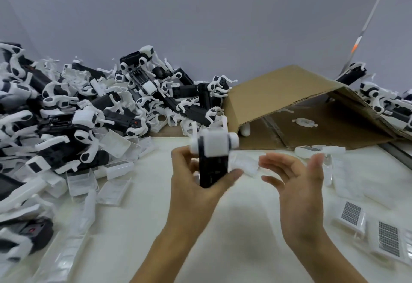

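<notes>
Black-and-white plastic unit [213,149], with a white blocky head, round white knobs on both sides and a long black body below, stands upright in the air over the middle of the pale counter [156,227]. The left hand [196,184] holds it by the black body, fingers curled round the left side and thumb pressed against the lower right. The right hand [296,180] is just to the right of it and apart from it, palm turned toward the unit, fingers spread and relaxed, holding nothing; it is somewhat blurred.

It looks as if one unit has been lifted for checking or for fitting a part, and the right hand is about to join in. The next move probably calls for that hand to close on the white head or to fetch a loose piece, such as the small white plastic cover [245,164] lying on the counter just beyond the gap between the hands.

A large heap of like black-and-white units [89,108] fills the far left. A brown cardboard box [278,95] lies tipped open at the far right. Flat white pieces with grey grid labels [352,213] lie at the near right.
</notes>
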Available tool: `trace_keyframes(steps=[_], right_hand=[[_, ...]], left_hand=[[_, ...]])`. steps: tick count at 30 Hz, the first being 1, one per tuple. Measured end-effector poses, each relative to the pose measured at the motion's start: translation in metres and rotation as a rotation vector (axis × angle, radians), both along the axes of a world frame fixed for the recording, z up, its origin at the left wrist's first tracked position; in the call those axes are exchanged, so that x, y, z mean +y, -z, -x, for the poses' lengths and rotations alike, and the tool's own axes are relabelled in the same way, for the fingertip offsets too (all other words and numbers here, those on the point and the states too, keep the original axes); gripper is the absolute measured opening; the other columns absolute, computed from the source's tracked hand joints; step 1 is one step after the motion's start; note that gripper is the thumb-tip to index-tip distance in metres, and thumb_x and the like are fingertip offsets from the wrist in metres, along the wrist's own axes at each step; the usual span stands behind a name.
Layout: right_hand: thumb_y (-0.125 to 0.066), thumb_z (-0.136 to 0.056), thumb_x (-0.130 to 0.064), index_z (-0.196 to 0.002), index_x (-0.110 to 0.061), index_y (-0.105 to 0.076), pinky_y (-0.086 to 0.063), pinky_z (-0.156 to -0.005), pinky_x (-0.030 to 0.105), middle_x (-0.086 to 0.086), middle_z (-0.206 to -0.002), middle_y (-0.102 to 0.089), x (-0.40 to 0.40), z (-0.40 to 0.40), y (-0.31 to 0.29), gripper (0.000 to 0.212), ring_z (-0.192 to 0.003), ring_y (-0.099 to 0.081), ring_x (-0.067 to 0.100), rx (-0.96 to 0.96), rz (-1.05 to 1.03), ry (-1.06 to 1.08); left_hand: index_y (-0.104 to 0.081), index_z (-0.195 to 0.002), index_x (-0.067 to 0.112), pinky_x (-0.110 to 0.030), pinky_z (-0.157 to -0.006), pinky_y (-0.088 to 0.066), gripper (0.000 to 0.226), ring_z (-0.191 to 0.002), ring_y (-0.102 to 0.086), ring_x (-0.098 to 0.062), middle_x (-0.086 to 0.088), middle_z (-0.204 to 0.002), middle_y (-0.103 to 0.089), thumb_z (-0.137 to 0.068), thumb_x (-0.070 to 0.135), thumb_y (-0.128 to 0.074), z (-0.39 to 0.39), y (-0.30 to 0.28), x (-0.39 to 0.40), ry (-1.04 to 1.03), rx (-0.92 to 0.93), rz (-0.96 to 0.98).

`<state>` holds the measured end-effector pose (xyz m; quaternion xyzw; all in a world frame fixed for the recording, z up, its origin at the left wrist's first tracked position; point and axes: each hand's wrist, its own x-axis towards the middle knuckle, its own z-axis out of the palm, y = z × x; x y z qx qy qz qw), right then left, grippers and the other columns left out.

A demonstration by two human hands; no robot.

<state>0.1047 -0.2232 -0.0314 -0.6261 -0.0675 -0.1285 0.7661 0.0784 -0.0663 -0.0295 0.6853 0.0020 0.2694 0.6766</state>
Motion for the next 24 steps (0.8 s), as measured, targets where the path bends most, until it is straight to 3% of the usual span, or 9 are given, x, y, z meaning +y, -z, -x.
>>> trace_keyframes(steps=[3, 5, 6, 8, 10, 13, 20, 24], right_hand=[[-0.049, -0.060, -0.098, -0.106, -0.023, -0.070, -0.052, -0.083, 0.033, -0.003, -0.106, -0.075, 0.000, 0.001, 0.001, 0.089, -0.104, -0.069, 0.017, -0.008, 0.070, -0.039], [-0.064, -0.061, -0.079, -0.110, -0.039, -0.067, -0.055, -0.081, 0.026, -0.010, -0.113, -0.071, 0.003, 0.005, 0.003, 0.063, -0.108, -0.067, 0.012, -0.059, 0.191, -0.120], [-0.072, -0.056, -0.071, -0.114, -0.046, -0.064, -0.054, -0.082, 0.023, -0.012, -0.120, -0.067, 0.004, 0.008, 0.005, 0.064, -0.113, -0.064, 0.009, -0.118, 0.299, -0.169], [-0.079, -0.058, -0.070, -0.124, -0.048, -0.060, -0.048, -0.091, 0.015, -0.016, -0.134, -0.054, 0.007, 0.014, 0.010, 0.072, -0.126, -0.054, 0.007, -0.289, 0.518, -0.238], [-0.084, -0.066, -0.056, -0.123, -0.044, -0.065, -0.044, -0.096, 0.010, -0.016, -0.137, -0.049, 0.010, 0.018, 0.014, 0.062, -0.131, -0.050, 0.009, -0.436, 0.581, -0.224], [-0.087, -0.069, -0.038, -0.117, -0.037, -0.071, -0.044, -0.097, 0.012, -0.007, -0.137, -0.051, 0.013, 0.019, 0.014, 0.051, -0.131, -0.052, 0.016, -0.511, 0.575, -0.160], [-0.082, -0.076, -0.033, -0.101, -0.034, -0.078, -0.054, -0.089, 0.030, -0.009, -0.129, -0.053, 0.019, 0.026, 0.010, 0.025, -0.121, -0.060, 0.021, -0.528, 0.499, -0.150], [-0.085, -0.073, -0.027, -0.095, -0.033, -0.077, -0.052, -0.091, 0.023, -0.012, -0.125, -0.050, 0.021, 0.028, 0.010, 0.024, -0.117, -0.062, 0.020, -0.486, 0.456, -0.159]], left_hand=[[-0.076, -0.091, 0.034, -0.037, -0.074, -0.060, 0.022, -0.097, -0.073, -0.029, -0.005, -0.099, -0.076, -0.072, 0.040, -0.083, -0.004, -0.009, 0.009, 0.232, 0.090, 0.381], [-0.081, -0.095, 0.020, -0.039, -0.087, -0.059, 0.025, -0.104, -0.071, -0.027, -0.011, -0.105, -0.075, -0.079, 0.036, -0.070, -0.003, -0.012, 0.013, 0.475, 0.170, 0.618], [-0.080, -0.098, 0.012, -0.038, -0.085, -0.060, 0.028, -0.101, -0.071, -0.028, -0.014, -0.105, -0.074, -0.079, 0.028, -0.068, -0.001, -0.013, 0.014, 0.572, 0.213, 0.736], [-0.077, -0.100, -0.001, -0.033, -0.068, -0.060, 0.041, -0.080, -0.070, -0.029, -0.018, -0.098, -0.070, -0.068, 0.023, -0.065, 0.004, -0.014, 0.013, 0.640, 0.296, 0.911], [-0.077, -0.095, -0.002, -0.029, -0.056, -0.056, 0.048, -0.065, -0.066, -0.026, -0.016, -0.087, -0.068, -0.063, 0.032, -0.066, 0.008, -0.014, 0.007, 0.613, 0.349, 0.943], [-0.078, -0.098, 0.001, -0.030, -0.056, -0.057, 0.053, -0.067, -0.067, -0.025, -0.015, -0.086, -0.067, -0.071, 0.046, -0.068, 0.010, -0.016, -0.001, 0.601, 0.377, 0.942], [-0.074, -0.096, 0.000, -0.030, -0.052, -0.053, 0.050, -0.056, -0.058, -0.022, -0.015, -0.080, -0.060, -0.075, 0.045, -0.069, 0.006, -0.009, 0.001, 0.671, 0.371, 1.011], [-0.074, -0.094, -0.001, -0.030, -0.055, -0.054, 0.048, -0.064, -0.061, -0.022, -0.015, -0.085, -0.063, -0.075, 0.043, -0.069, 0.006, -0.010, -0.001, 0.659, 0.365, 1.030]])
